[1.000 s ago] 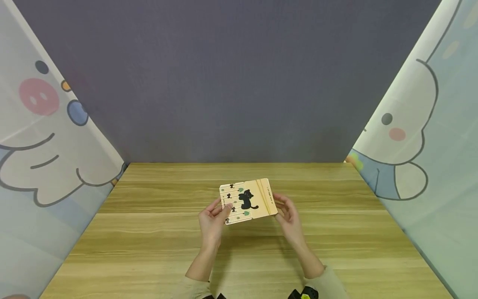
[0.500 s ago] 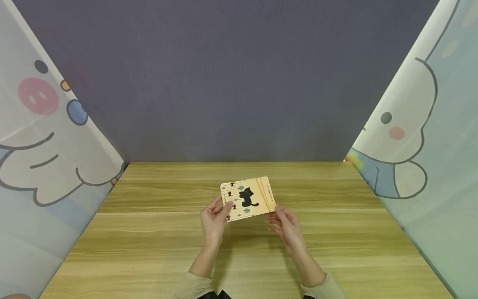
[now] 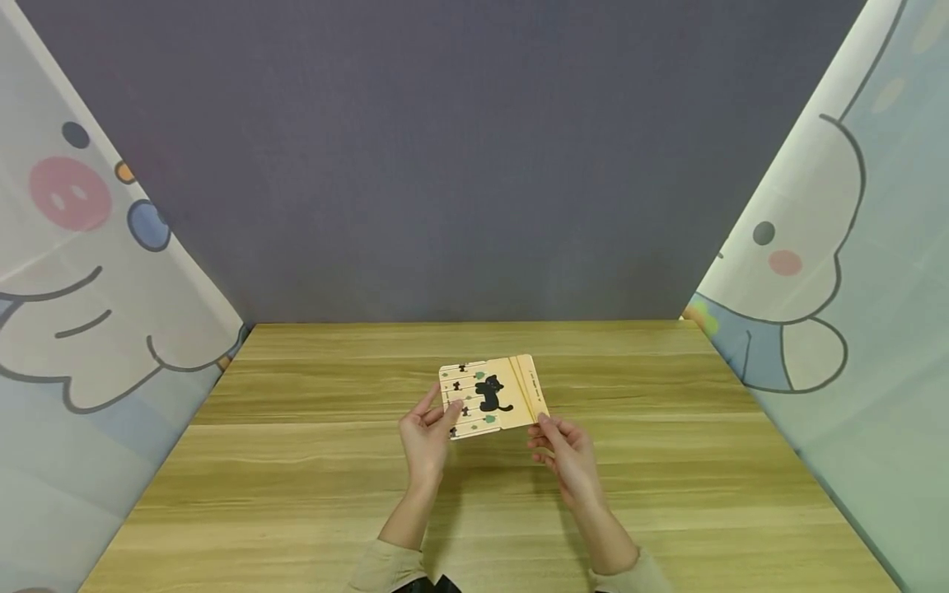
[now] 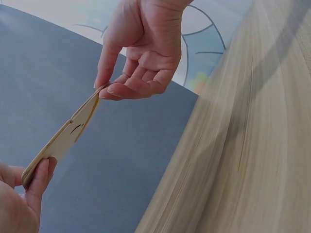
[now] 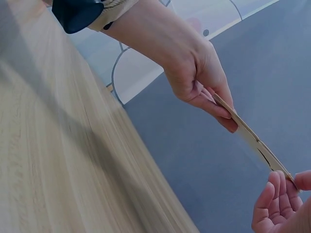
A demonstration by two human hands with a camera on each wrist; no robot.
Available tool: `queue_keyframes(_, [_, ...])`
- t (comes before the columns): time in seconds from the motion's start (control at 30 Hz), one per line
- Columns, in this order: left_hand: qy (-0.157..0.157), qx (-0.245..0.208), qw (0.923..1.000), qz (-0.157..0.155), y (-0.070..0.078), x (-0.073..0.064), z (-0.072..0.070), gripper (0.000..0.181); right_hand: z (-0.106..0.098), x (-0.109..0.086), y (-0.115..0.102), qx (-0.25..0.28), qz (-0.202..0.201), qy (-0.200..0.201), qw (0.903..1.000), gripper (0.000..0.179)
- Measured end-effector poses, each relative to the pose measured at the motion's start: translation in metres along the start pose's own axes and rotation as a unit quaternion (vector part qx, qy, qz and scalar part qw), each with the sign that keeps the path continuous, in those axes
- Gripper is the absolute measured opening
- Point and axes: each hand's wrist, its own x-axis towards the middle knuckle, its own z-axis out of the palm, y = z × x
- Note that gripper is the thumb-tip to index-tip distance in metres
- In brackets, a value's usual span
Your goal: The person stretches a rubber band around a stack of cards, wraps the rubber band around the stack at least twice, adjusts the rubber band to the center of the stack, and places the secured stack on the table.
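A small, thin cream booklet (image 3: 507, 397) with a black cat and little plants on its front is held up above the table, tilted. My left hand (image 3: 426, 441) pinches its left edge, thumb on the front and fingers behind. My right hand (image 3: 577, 461) pinches the lower right corner between thumb and fingers, its other fingers loosely curled below. Thin yellow lines (image 3: 528, 391), apparently a band, run near the right edge. Seen edge-on in the left wrist view, the booklet (image 4: 58, 138) shows layers and a short dark mark on its pale underside.
The wood-grain table (image 3: 311, 478) lies beneath both hands. A dark grey panel (image 3: 467, 165) stands behind it, and cartoon-printed curtains (image 3: 786, 346) flank both sides.
My right hand has shifted from the right edge down to the booklet's lower right corner, its thumb now on the front. The left hand and booklet have barely moved.
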Motion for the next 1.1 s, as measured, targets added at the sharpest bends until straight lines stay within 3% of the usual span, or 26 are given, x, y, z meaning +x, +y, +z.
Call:
queue_keyframes(0.43, [0.004, 0.016, 0.9996, 0.023, -0.007, -0.001, -0.001, 0.038, 0.007, -0.003, 0.009, 0.004, 0.018, 0.013, 0.9997, 0.017])
queue_keyframes(0.57, [0.001, 0.01, 0.9993, 0.036, -0.016, 0.001, -0.002, 0.037, 0.009, -0.005, 0.012, -0.006, 0.033, -0.009, 0.9994, 0.018])
queue_keyframes(0.73, [0.0, 0.017, 0.999, 0.043, -0.031, 0.006, -0.004, 0.038, 0.007, -0.006, 0.016, -0.009, 0.009, -0.054, 0.9984, 0.027])
queue_keyframes(0.93, [0.005, 0.024, 0.999, 0.036, -0.032, 0.008, -0.005, 0.038, -0.001, -0.002, 0.023, -0.026, -0.006, -0.08, 0.9964, 0.032])
queue_keyframes(1.0, [0.004, 0.025, 0.9991, 0.035, -0.031, 0.008, -0.005, 0.038, -0.001, -0.001, 0.023, -0.031, 0.004, -0.049, 0.9983, 0.035])
queue_keyframes(1.1, [0.004, 0.021, 0.9992, 0.034, -0.03, 0.009, -0.004, 0.037, -0.014, 0.013, 0.044, -0.032, 0.009, -0.032, 0.9989, 0.031])
